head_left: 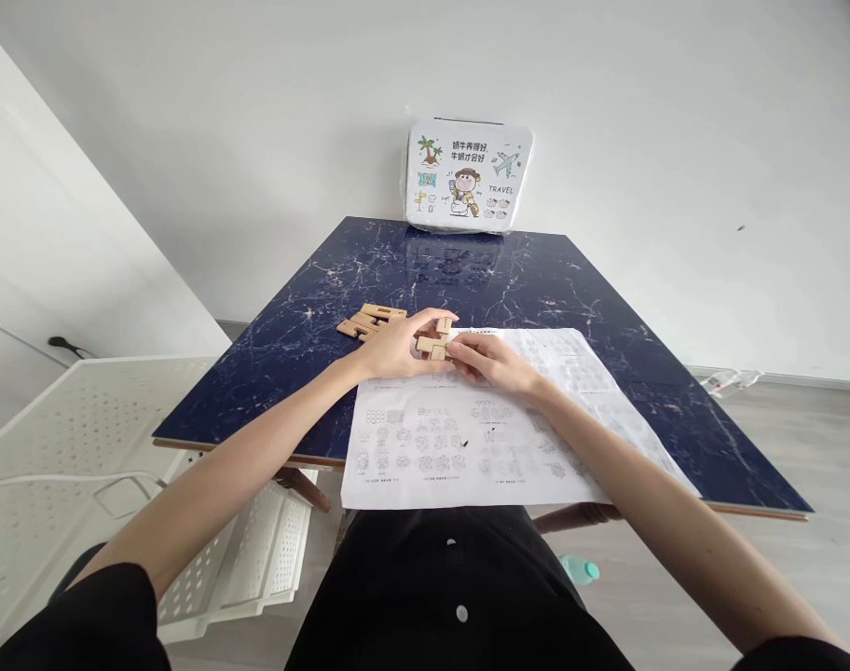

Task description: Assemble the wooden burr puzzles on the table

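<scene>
Both hands hold a small wooden interlocking puzzle [433, 346], made of light blocks fitted crosswise, above the top edge of a printed sheet. My left hand [395, 347] curves around it from the left, thumb and fingers at its lower and upper ends. From the right, the fingertips of my right hand [491, 362] press against its side; some of those fingers are hidden beneath the hand. Several loose notched wooden pieces [370, 321] lie on the table just beyond my left hand. The paper sheet [404, 475] carries rows of small printed line diagrams and is slightly creased.
The dark blue marbled table [271, 373] has a white printed case [467, 177] standing at its far edge against the wall. A white perforated rack [82, 410] is at the left. Below on the floor is a bottle with a teal cap [580, 569].
</scene>
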The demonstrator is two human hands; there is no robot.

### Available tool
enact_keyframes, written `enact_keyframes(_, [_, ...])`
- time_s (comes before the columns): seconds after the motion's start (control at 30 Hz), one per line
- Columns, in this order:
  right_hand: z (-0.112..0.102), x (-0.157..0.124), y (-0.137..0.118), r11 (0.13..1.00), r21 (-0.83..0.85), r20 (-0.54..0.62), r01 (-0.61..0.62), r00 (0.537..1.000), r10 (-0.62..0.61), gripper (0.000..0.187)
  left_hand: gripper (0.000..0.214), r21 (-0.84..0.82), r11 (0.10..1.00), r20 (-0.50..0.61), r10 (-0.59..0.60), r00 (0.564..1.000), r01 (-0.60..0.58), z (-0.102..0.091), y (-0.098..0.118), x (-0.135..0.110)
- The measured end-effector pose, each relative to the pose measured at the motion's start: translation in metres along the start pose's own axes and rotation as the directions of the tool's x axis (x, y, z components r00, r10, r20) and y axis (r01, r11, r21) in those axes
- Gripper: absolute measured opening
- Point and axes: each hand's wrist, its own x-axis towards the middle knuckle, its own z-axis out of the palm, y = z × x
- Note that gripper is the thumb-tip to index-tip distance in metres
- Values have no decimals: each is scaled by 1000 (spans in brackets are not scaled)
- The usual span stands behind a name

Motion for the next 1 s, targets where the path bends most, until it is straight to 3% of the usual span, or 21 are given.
enact_keyframes(0.27, [0, 2, -2, 996, -74, -26, 47, 998, -49, 51, 72, -82, 996, -11, -24, 1000, 23, -2, 2, 2])
enact_keyframes(0.37, [1, 1, -2, 991, -117, -52, 69, 996, -75, 48, 76, -42, 997, 34, -68, 997, 70, -3, 0, 3])
enact_keyframes(0.47, [3, 1, 2, 977, -177, -117, 121, 983, -143, 43, 74, 32, 996, 3, -86, 996, 86, -4, -3, 5])
enact_keyframes(0.63, [8, 0, 5, 917, -319, -212, 239, 925, -315, 38, 61, 125, 991, -74, -38, 997, 47, -3, -5, 5])
enact_keyframes(0.77, [7, 0, 2, 865, -427, -347, 261, 836, -424, 33, 45, 242, 970, 17, 29, 999, -32, -1, -7, 5])
enact_keyframes(0.83, [5, 1, 2, 874, -429, -414, 229, 810, -415, 33, 47, 308, 950, 12, 51, 999, -53, 1, -10, 6])
enact_keyframes(1.0, [2, 5, 14, 892, -449, -552, 52, 769, -323, 35, 64, 394, 919, -178, 82, 981, -5, 3, -22, 5])
